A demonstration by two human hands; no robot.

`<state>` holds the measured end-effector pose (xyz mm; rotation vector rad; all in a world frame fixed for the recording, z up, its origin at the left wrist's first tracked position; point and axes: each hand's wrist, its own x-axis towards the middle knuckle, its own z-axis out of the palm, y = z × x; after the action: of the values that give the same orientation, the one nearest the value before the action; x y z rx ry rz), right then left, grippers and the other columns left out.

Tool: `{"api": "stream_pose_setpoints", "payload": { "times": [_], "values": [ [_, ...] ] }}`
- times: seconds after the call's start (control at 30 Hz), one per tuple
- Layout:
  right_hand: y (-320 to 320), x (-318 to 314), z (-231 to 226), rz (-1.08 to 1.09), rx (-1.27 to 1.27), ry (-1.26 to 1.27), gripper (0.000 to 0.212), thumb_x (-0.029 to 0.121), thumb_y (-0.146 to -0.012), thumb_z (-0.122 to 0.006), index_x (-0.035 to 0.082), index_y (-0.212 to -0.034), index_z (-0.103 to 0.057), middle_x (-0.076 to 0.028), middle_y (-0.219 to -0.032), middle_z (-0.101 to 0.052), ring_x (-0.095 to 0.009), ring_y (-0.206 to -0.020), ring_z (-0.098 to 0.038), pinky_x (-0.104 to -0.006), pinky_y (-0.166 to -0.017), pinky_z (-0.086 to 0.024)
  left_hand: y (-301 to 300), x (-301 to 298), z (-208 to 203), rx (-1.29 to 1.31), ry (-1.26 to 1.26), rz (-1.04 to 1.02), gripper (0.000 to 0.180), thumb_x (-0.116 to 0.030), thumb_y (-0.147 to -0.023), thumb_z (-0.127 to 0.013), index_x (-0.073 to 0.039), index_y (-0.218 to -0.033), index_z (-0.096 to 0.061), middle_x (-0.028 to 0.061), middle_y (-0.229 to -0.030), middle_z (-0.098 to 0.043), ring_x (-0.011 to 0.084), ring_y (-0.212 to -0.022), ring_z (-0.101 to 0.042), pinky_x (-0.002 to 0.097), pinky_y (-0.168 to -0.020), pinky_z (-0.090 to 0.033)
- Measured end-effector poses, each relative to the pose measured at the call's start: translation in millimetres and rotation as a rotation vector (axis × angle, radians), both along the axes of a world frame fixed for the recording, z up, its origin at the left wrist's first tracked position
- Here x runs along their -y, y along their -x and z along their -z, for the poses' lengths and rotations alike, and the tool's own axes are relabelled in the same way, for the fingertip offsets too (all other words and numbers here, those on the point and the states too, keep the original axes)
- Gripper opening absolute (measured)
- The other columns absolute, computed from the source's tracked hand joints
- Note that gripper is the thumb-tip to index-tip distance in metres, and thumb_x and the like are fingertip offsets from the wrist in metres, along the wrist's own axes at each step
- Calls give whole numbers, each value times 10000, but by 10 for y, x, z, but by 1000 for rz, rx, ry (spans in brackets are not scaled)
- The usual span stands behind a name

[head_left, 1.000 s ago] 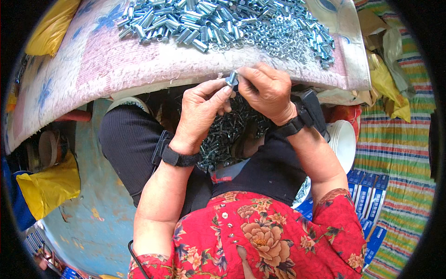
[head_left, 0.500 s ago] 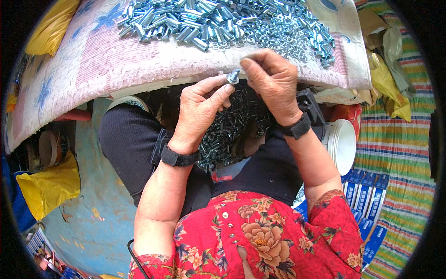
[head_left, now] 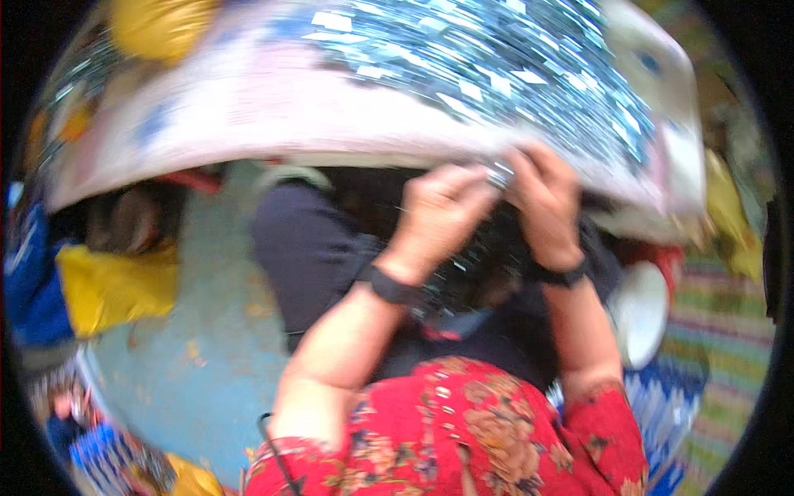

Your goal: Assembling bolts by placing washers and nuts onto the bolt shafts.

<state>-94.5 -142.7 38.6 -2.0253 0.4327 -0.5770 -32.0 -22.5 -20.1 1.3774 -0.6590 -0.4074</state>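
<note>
Nearer now, the right hand [head_left: 546,198] has come back to the small metal piece [head_left: 499,174], which the left hand [head_left: 442,211] pinches between its fingers by the bench [head_left: 273,116]; blur hides whether the right fingers grip. I'd hold the left pinch steady, working squarely.

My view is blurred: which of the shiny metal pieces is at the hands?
The small metal piece between the left hand and right hand, set apart from the heap on the pale cloth and the dark pile below.
</note>
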Motion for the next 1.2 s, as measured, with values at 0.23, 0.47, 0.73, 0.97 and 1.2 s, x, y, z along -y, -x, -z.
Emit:
{"api": "stream_pose_setpoints", "payload": {
  "times": [0.23, 0.47, 0.73, 0.97, 1.2],
  "values": [
    [519, 321, -117, -227, -20, 376, 122, 23, -812, -520, -3, -918, -574, -8, -628, -467, -77, -500, -404, -231, -452, -302, 255, 162, -66, -235, 231, 204, 163, -101, -808, -580, 1, -926, -628, 33, -736, -575, 73, -565, -534, 225, -504, -450],
    [418, 351, 6, -299, 31, 677, 80, 26, -752, -531, 3, -764, -456, -144, -703, -436, -304, -668, -439, -367, -628, -329, 237, -105, -224, -165, 141, 186, 171, -97, -793, -584, 19, -913, -622, 73, -742, -566, 112, -559, -549, 234, -503, -453],
    [381, 405, -111, -445, -154, 610, 59, 29, -789, -510, 2, -840, -496, -168, -754, -486, -324, -714, -458, -363, -678, -353, 320, -145, -289, 120, 82, 18, 192, -109, -762, -584, 43, -874, -618, 137, -727, -593, 208, -634, -578, 301, -571, -456],
    [452, 73, -525, -712, 118, 450, 224, -65, -675, -542, 7, -887, -537, -150, -823, -518, -290, -791, -507, -360, -696, -369, 364, -536, -546, -301, 156, 317, 161, -118, -793, -585, 24, -852, -633, 28, -632, -577, 73, -469, -535, 183, -404, -401],
    [585, -7, -584, -650, -29, 541, 99, -5, -688, -554, 19, -768, -500, -138, -741, -491, -310, -717, -483, -374, -635, -343, 475, -587, -595, -173, 75, 335, 162, -104, -798, -572, 35, -879, -588, 56, -669, -602, 103, -465, -548, 209, -418, -427]
  ]
}}
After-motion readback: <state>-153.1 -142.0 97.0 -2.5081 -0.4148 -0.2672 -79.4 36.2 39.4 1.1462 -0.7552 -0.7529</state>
